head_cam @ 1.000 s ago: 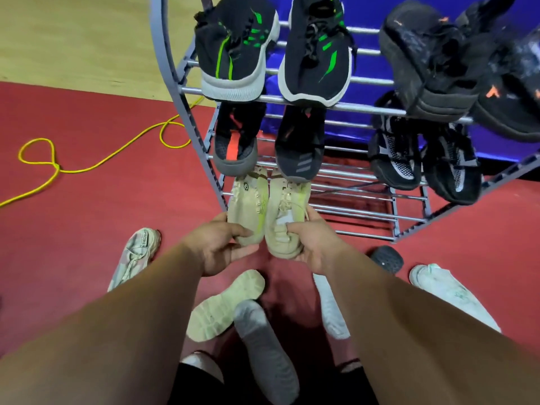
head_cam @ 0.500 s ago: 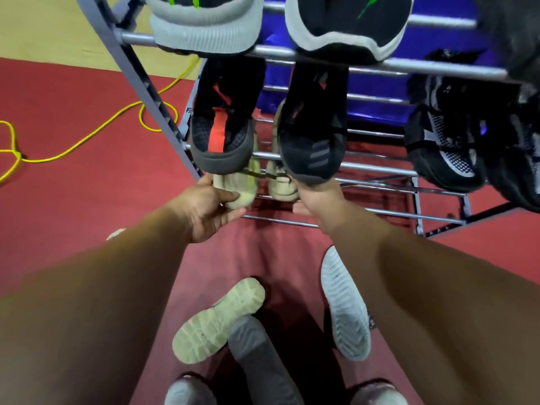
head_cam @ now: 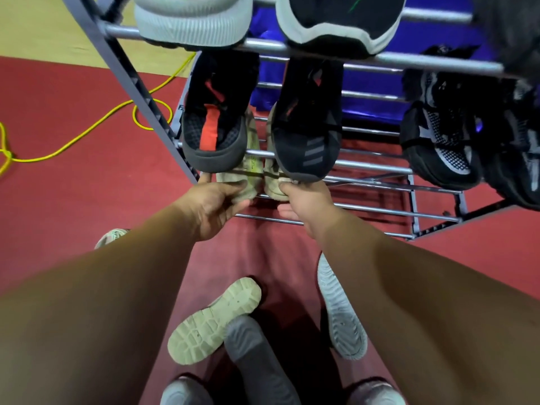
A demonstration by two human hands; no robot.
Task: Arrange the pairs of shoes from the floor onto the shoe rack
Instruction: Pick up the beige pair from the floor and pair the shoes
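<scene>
Hands first: the left hand [head_cam: 214, 207] wraps the heel of the left beige shoe [head_cam: 238, 187], thumb under the back edge and fingers along its outer side. The right hand [head_cam: 305, 204] pinches the heel of the right beige shoe [head_cam: 273, 187], fingers curled over the top and thumb below. Both hands grip their shoes firmly rather than lying flat against them.

The pair lies side by side on the lowest tier of the shoe rack [head_cam: 137, 89], at 12 o'clock from the hands, toes pointing to the back. Its front halves are hidden beneath two black shoes, one with a red tongue [head_cam: 213, 124] and one with grey stripes [head_cam: 309, 135], on the tier above.

These look like soft knit trainers with thick foam soles, so probably light and easy to slide. The uppers would likely fold if squeezed, which makes the stiffer heel the sensible place to hold, as it is held now. The tier is only bare rails with gaps, so a sole could tip between them if a shoe is let go crooked. Pushing from the heel, low and level, should keep the toes clear of the black shoes overhead.

On the red floor [head_cam: 73, 185] at 6 o'clock lie more shoes, among them a cream shoe turned sole up [head_cam: 214, 318], touching a grey one [head_cam: 257, 363], and a pale-soled shoe [head_cam: 340, 308] at 5 o'clock. The task seems well along but unfinished.
</scene>
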